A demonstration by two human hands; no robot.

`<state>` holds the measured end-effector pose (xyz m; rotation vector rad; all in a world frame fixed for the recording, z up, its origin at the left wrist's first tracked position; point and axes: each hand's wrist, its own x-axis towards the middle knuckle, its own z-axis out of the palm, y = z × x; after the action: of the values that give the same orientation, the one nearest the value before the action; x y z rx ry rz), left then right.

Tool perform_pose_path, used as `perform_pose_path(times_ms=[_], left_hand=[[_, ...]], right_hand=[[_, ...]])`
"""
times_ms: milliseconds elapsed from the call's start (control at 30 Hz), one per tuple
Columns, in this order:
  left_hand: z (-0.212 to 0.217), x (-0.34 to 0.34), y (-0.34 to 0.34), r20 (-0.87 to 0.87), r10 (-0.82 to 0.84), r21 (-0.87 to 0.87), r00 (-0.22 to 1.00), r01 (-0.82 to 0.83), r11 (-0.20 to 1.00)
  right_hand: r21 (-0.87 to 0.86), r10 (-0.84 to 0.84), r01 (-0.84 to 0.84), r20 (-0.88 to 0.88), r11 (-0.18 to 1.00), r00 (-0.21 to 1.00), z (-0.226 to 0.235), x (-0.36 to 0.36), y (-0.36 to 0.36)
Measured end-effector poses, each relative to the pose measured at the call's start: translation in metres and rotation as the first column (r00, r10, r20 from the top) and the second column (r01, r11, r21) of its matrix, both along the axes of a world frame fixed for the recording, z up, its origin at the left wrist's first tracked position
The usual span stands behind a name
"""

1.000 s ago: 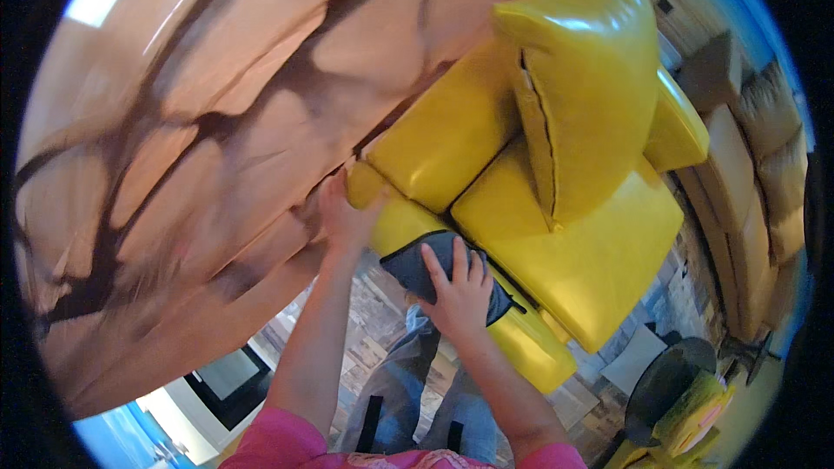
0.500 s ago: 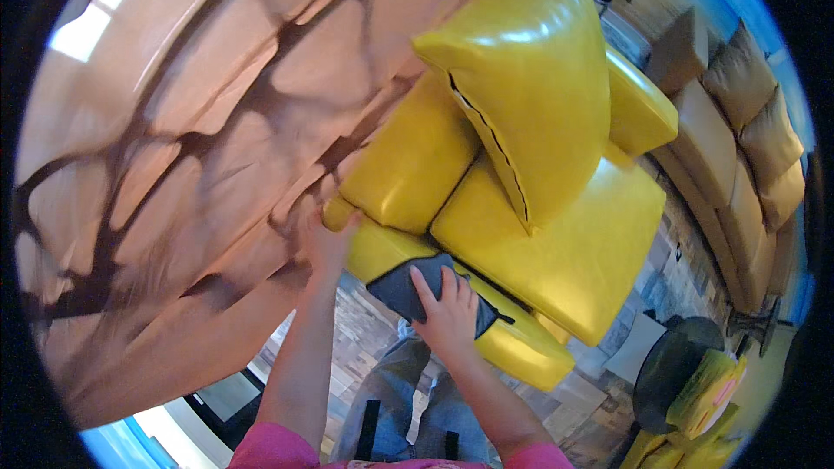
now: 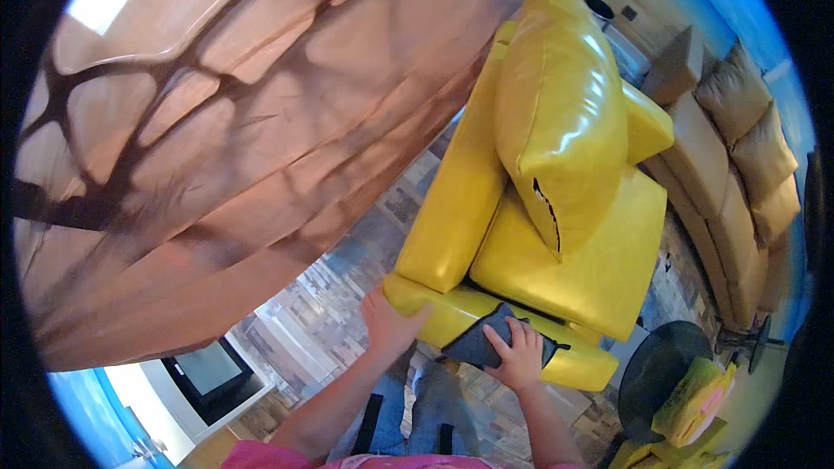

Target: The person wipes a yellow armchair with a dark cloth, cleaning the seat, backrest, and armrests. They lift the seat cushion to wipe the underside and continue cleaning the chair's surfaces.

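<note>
A yellow, shiny armchair (image 3: 573, 269) stands before me, with a plump yellow cushion (image 3: 565, 113) upright on its seat. The cushion's lower edge shows an open dark seam. My left hand (image 3: 389, 321) is closed round the near left corner of the armchair, by the end of its armrest; some fingertips are hidden. On that same armrest lies a dark grey cloth (image 3: 469, 343). My right hand (image 3: 519, 354) rests on the cloth, fingers apart and bent, gripping it against the armrest.
A large brown surface (image 3: 287, 165) with dark curved bands fills the left. Brown sofas (image 3: 717, 156) line the right. A round dark table (image 3: 656, 373) holds a yellow and pink object (image 3: 695, 399). Patchwork flooring (image 3: 321, 295) shows between armchair and brown surface.
The armchair appears farther right and turned, with floor now visible between it and the brown surface. The cushion looks more upright. Both hands have shifted right and down, keeping their places on corner and cloth.
</note>
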<state>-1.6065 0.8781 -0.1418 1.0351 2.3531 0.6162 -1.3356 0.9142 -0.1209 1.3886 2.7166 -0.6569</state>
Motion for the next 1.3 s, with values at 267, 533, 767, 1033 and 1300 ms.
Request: perform_pose_path(times_ms=[267, 533, 767, 1033, 1300], left_hand=[[-0.001, 0.066, -0.068, 0.126, -0.23, -0.044, 0.965, 0.237, 0.971], [-0.018, 0.056, -0.067, 0.219, -0.194, -0.027, 0.956, 0.204, 0.979], [0.016, 0.094, -0.092, -0.142, -0.653, 0.07, 0.744, 0.666, 0.743], [0.005, 0.028, -0.026, -0.065, -0.681, 0.226, 0.73, 0.675, 0.702], [-0.003, 0.007, 0.091, 0.032, -0.679, 0.457, 0.733, 0.593, 0.662]], right_hand=[[0.033, -0.068, 0.068, -0.011, 0.997, 0.998, 0.01, 0.069, -0.033], [0.141, -0.208, 0.224, -0.122, 0.964, 0.971, 0.007, -0.015, -0.053], [0.227, -0.337, 0.344, -0.071, 0.911, 0.939, -0.021, -0.069, -0.077], [0.236, -0.379, 0.363, 0.025, 0.901, 0.925, -0.026, -0.146, -0.028], [0.3, -0.512, 0.511, -0.084, 0.805, 0.855, -0.031, -0.174, 0.072]])
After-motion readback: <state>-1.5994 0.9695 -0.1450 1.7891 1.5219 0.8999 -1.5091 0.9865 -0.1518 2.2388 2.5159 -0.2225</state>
